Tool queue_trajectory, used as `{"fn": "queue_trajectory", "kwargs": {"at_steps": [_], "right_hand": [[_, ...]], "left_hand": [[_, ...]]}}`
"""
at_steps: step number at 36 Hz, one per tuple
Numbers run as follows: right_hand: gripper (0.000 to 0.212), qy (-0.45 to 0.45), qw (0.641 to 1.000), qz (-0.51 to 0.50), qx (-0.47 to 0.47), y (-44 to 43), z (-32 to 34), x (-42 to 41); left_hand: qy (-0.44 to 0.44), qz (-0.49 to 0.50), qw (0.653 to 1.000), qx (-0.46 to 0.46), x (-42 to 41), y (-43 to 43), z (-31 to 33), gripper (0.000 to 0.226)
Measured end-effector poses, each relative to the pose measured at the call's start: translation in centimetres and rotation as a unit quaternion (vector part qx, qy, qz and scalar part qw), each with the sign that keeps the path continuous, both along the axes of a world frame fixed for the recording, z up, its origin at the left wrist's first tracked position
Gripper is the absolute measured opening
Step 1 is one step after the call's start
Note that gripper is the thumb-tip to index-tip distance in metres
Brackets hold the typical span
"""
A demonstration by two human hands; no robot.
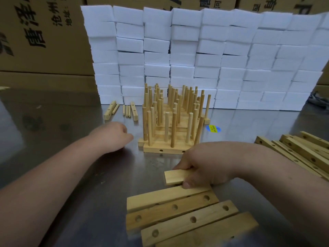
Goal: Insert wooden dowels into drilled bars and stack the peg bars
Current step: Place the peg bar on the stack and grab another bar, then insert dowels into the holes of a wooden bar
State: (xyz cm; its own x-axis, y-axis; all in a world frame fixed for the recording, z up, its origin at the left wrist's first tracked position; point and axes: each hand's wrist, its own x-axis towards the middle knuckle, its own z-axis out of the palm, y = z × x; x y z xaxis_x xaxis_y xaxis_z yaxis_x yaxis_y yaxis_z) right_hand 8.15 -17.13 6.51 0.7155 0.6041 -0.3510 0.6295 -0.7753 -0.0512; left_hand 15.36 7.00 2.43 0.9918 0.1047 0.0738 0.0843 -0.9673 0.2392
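A stack of peg bars [167, 148] with many upright dowels [173, 129] stands mid-table. My right hand [201, 163] grips one end of a plain wooden bar [175, 177] just in front of that stack. Below it lie several drilled bars [178, 213] side by side near the front edge. My left hand [114, 134] sits on the table left of the stack, fingers curled; whether it holds anything is hidden. A few loose dowels [126, 111] and two short drilled bars [134, 111] lie farther back on the left.
A wall of white foam blocks [195, 56] closes off the back of the steel table [62, 139], with cardboard cartons [41, 32] behind. A pile of long drilled bars [299, 150] lies at the right. A blue and yellow sticker [213, 128] is on the table.
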Motion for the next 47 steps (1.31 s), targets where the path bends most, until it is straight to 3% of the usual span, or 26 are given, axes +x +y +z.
{"fn": "queue_trajectory", "kwargs": {"at_steps": [4, 6, 9, 14, 22, 30, 37, 41, 45, 47], "right_hand": [[0.035, -0.048, 0.999, 0.003, -0.004, -0.1, 0.7, -0.2], [0.039, -0.074, 0.997, -0.001, 0.009, -0.3, 1.0, -0.1], [0.050, -0.096, 0.995, -0.015, 0.026, -0.4, 1.2, 0.0], [0.051, -0.088, 0.994, -0.019, 0.068, -0.2, 1.1, 0.0], [0.045, -0.099, 0.976, -0.024, 0.194, 0.1, 2.2, -0.7], [0.040, -0.100, 0.950, -0.034, 0.295, -0.2, 2.6, -0.5], [0.036, -0.083, 0.913, -0.057, 0.395, -0.5, 2.9, -0.5], [0.036, -0.086, 0.919, -0.052, 0.381, -0.6, 3.1, -0.6], [0.035, -0.084, 0.921, -0.051, 0.377, -0.5, 3.2, -0.8], [0.035, -0.084, 0.921, -0.048, 0.378, -0.5, 3.3, -0.8]], "left_hand": [[-0.080, 0.073, 0.994, -0.010, 0.5, 0.9, -1.0, 0.021], [-0.102, 0.079, 0.992, -0.015, 0.7, 1.4, -1.5, 0.029], [-0.072, 0.056, 0.996, 0.016, 1.1, 1.6, -2.3, 0.047], [-0.048, 0.013, 0.998, 0.033, 1.7, 1.4, -2.6, 0.036], [-0.068, 0.075, 0.993, 0.068, 4.3, 1.2, -1.5, 0.028], [-0.062, 0.012, 0.996, 0.059, 8.7, 0.6, -1.7, 0.054], [-0.018, -0.017, 1.000, 0.000, 11.1, -1.2, -1.6, 0.072], [0.013, -0.026, 0.998, -0.063, 12.0, -1.0, -1.5, 0.061], [-0.041, 0.004, 0.981, -0.189, 11.7, -0.8, -1.8, 0.058], [-0.090, 0.017, 0.979, -0.182, 11.9, -0.6, -1.8, 0.045]]}}
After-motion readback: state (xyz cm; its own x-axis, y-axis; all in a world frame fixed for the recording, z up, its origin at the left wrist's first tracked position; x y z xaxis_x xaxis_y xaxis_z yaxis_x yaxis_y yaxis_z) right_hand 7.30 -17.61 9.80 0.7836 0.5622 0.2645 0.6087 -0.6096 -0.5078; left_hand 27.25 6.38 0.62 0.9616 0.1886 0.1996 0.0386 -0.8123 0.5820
